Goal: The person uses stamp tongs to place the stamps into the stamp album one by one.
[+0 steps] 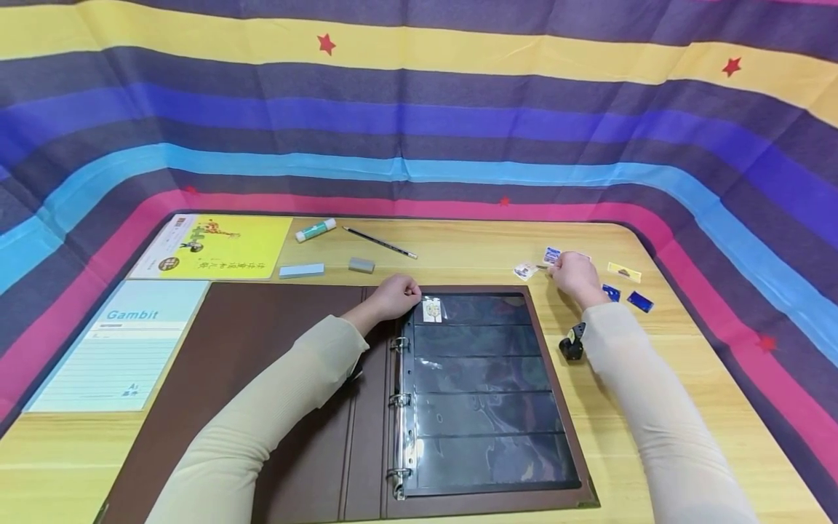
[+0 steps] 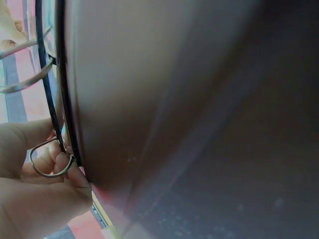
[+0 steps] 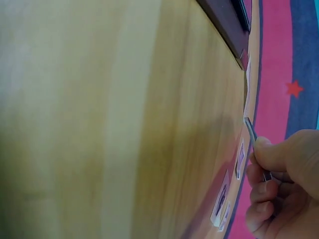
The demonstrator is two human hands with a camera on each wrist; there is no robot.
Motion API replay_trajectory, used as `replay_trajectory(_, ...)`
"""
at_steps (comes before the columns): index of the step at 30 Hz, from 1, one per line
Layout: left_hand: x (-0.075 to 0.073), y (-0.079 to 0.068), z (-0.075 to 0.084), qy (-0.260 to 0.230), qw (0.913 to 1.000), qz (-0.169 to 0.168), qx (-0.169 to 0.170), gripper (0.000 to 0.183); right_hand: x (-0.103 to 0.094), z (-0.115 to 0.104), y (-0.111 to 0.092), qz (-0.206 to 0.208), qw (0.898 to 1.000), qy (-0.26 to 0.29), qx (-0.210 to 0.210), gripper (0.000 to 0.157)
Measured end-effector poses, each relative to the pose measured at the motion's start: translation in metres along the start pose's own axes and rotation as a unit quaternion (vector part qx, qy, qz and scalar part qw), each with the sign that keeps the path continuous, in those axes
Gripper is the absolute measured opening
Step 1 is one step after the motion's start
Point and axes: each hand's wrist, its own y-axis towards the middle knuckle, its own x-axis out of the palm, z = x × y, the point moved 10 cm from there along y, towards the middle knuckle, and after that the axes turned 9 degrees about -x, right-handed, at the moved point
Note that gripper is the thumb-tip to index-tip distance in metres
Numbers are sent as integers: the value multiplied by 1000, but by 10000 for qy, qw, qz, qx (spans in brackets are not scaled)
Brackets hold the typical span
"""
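Striped cloth backs the surface, a binder midway; left fingers pinch its page, right fingers a metal tool.

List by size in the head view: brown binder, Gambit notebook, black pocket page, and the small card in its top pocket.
Largest to smallest:
1. Brown binder
2. Black pocket page
3. Gambit notebook
4. Small card

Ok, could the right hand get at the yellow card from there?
Likely yes: the yellow card lies beside the right hand, with nothing visible between them, though the metal tool in hand points away.
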Motion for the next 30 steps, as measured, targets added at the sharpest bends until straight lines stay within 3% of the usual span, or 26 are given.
replay_trajectory(7,1,1,-1,-10,10000,9,-26,12,-6,0,-3,39,9999,58,126,26)
replay_trajectory(12,0,0,-2,-7,10000,-2,-78,12,-20,-7,-3,296,9994,163,-8,24)
replay_trajectory(21,0,0,-1,7,10000,-4,3,11,-49,-46,5,874,9944,107,-584,17)
replay_trajectory(25,0,0,-1,-15,10000,-12,14,11,-41,-75,7,821,9918,280,-936,16)
replay_trajectory(30,2,1,-1,-93,9999,-101,10,16,-15,-106,6,489,9890,610,-1258,14)
